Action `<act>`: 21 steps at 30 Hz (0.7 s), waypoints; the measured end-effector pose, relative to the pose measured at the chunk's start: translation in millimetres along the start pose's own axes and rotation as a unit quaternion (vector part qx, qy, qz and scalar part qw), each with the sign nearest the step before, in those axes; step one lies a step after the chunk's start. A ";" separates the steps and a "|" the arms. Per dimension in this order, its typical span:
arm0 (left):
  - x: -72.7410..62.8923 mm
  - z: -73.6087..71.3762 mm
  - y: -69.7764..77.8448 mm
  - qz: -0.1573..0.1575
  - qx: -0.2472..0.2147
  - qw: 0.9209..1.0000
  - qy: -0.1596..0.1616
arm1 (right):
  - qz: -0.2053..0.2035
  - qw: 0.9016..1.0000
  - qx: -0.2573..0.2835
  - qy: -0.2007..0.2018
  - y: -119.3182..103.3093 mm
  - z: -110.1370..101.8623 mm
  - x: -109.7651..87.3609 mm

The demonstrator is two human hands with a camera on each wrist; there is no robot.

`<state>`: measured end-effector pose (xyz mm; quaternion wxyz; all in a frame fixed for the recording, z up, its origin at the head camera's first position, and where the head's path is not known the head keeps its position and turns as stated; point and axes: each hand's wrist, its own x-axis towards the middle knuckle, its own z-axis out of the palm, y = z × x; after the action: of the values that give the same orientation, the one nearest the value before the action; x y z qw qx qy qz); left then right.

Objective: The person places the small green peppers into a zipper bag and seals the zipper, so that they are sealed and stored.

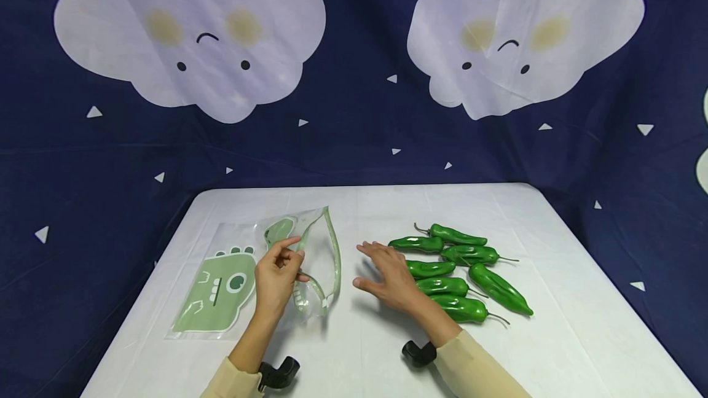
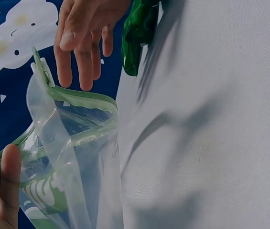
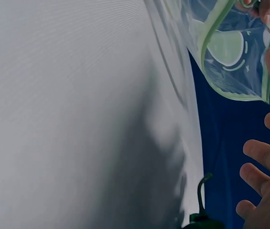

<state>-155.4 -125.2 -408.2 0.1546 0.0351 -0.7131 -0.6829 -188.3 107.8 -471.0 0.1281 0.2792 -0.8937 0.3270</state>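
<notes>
My left hand point(image 1: 279, 275) pinches the green zip edge of a clear zip bag point(image 1: 337, 250) printed with a green monster. The bag's mouth gapes toward the right, its green rim spread apart with a white slider at the near corner. In the left wrist view, the thumb and fingers point(image 2: 9, 176) grip one side of the rim. My right hand point(image 1: 389, 278) hovers between the bag and the peppers, fingers spread and holding nothing. Several green peppers point(image 1: 500, 288) lie in a loose group just right of it, some partly hidden behind the hand.
The bag's flat printed body point(image 1: 212, 300) lies on the left of the white table point(image 1: 376, 214). Behind the table hangs a dark blue cloth point(image 1: 359, 140) with white clouds. A black wrist mount point(image 1: 279, 373) shows at the left wrist, another point(image 1: 418, 355) at the right.
</notes>
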 end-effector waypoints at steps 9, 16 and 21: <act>-0.3 -0.2 2.2 0.002 0.001 1.000 -0.003 | 0.014 1.000 -0.007 0.018 1.0 -19.1 -15.8; -0.3 -1.3 5.9 0.006 -0.001 1.000 -0.004 | 0.027 0.999 -0.006 0.026 2.9 -35.9 -35.8; -0.2 -1.8 7.2 0.005 0.002 1.000 -0.002 | 0.035 0.999 -0.016 0.029 4.7 -42.0 -48.6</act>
<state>-153.6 -126.4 -401.2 0.1562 0.0307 -0.7149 -0.6809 -149.7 158.5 -461.8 0.1469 0.2364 -0.9038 0.3250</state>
